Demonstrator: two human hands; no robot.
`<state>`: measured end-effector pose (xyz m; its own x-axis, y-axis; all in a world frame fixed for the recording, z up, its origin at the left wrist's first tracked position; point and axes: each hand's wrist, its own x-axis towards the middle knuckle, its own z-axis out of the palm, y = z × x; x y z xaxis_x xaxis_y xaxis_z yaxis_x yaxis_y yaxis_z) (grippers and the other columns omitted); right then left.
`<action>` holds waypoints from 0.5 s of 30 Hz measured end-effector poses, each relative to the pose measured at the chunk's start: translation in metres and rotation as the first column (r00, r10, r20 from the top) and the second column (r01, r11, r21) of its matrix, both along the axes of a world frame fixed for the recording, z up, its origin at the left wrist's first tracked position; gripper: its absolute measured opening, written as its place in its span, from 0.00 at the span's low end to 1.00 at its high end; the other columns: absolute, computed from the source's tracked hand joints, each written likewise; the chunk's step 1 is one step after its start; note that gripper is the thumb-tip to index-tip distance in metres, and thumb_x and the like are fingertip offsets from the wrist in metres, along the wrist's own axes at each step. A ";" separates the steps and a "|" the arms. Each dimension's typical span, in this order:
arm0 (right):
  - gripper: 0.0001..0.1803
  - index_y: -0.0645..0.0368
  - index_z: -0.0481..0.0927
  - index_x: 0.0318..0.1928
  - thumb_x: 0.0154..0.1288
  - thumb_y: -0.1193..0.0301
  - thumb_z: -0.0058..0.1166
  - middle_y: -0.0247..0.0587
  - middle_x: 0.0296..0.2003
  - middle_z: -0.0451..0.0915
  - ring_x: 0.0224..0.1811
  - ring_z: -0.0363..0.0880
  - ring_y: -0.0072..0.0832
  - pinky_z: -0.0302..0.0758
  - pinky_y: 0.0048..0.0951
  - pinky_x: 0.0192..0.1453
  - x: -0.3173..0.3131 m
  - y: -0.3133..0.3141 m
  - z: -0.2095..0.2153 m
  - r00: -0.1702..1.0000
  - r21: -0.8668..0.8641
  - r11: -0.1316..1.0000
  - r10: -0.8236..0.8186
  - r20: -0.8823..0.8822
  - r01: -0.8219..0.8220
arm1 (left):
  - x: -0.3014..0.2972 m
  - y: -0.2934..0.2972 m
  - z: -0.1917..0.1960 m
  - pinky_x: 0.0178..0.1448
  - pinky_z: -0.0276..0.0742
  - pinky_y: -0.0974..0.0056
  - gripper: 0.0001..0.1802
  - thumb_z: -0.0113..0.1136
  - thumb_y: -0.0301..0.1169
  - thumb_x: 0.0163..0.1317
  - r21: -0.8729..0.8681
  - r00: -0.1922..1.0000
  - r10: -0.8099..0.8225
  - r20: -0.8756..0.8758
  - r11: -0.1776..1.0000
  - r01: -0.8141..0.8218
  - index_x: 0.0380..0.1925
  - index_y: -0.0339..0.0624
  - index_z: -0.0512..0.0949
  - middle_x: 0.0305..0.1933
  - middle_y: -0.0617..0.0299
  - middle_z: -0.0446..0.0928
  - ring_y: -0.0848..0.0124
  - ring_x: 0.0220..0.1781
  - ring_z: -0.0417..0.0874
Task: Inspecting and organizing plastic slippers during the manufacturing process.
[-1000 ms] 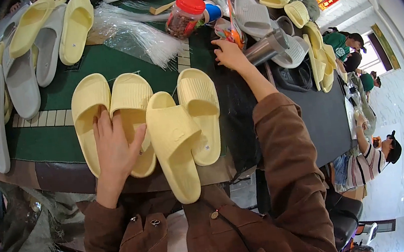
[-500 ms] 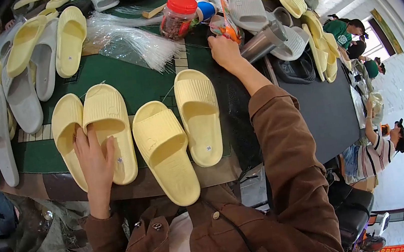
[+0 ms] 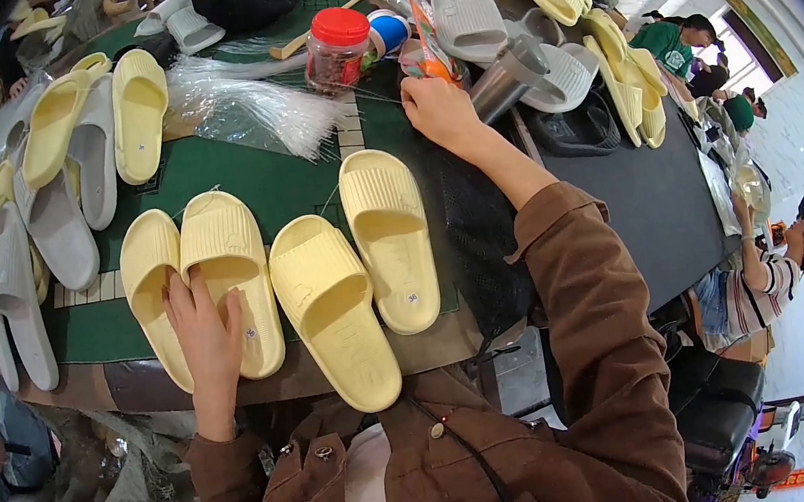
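Nearside of the red-lidded clear plastic jar [image 3: 338,63]: four pale-yellow ribbed foam slippers [image 3: 333,300].
Third slipper from left: no longer overlaps the fourth in view, so both lie side by side.
Left hand [image 3: 205,325]: fingers extended into the two leftmost; grip, can't tell.
Right hand [image 3: 443,115]: nearside-right of jar, now curled beside orange object [image 3: 435,58]; can't tell if grasping.

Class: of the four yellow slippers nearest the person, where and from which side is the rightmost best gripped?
Probably by its ridged strap, coming from the near side: the rightmost slipper lies sole down, heel nearest, so the strap's opening faces that way. Fingers could slide under the arch, thumb on top.
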<state>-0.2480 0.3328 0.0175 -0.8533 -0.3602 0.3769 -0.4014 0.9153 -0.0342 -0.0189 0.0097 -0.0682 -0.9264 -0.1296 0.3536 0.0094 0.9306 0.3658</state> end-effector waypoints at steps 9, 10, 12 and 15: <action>0.06 0.58 0.76 0.32 0.61 0.72 0.46 0.52 0.29 0.80 0.34 0.80 0.50 0.76 0.49 0.37 -0.005 0.012 -0.009 0.992 -0.155 0.981 0.110 -0.062 -0.119 | 0.001 0.000 0.001 0.68 0.54 0.46 0.29 0.55 0.34 0.62 -0.010 1.000 -0.018 -0.019 1.000 0.018 0.58 0.28 0.62 0.64 0.33 0.56 0.38 0.65 0.57; 0.06 0.58 0.76 0.32 0.61 0.72 0.46 0.52 0.29 0.80 0.34 0.80 0.50 0.76 0.49 0.37 -0.004 0.010 -0.008 0.992 -0.156 0.981 0.110 -0.059 -0.118 | 0.001 0.000 0.000 0.68 0.54 0.46 0.29 0.55 0.34 0.62 -0.013 1.000 -0.017 -0.022 1.000 0.017 0.58 0.28 0.63 0.63 0.33 0.56 0.38 0.64 0.58; 0.07 0.57 0.78 0.35 0.61 0.72 0.46 0.53 0.32 0.80 0.36 0.80 0.51 0.77 0.48 0.39 -0.002 0.009 -0.007 0.999 -0.143 0.989 0.034 0.041 -0.028 | 0.001 0.000 0.000 0.68 0.55 0.46 0.29 0.55 0.34 0.62 -0.017 1.000 -0.013 -0.018 1.000 0.013 0.58 0.28 0.63 0.63 0.33 0.56 0.38 0.64 0.58; 0.08 0.59 0.79 0.39 0.61 0.74 0.49 0.52 0.33 0.81 0.39 0.79 0.48 0.76 0.42 0.44 -0.013 0.013 -0.015 0.997 -0.205 0.978 0.047 0.059 -0.034 | 0.000 0.000 0.001 0.68 0.54 0.46 0.29 0.55 0.34 0.62 -0.015 1.000 -0.012 -0.018 1.000 0.011 0.58 0.28 0.62 0.63 0.33 0.56 0.38 0.64 0.58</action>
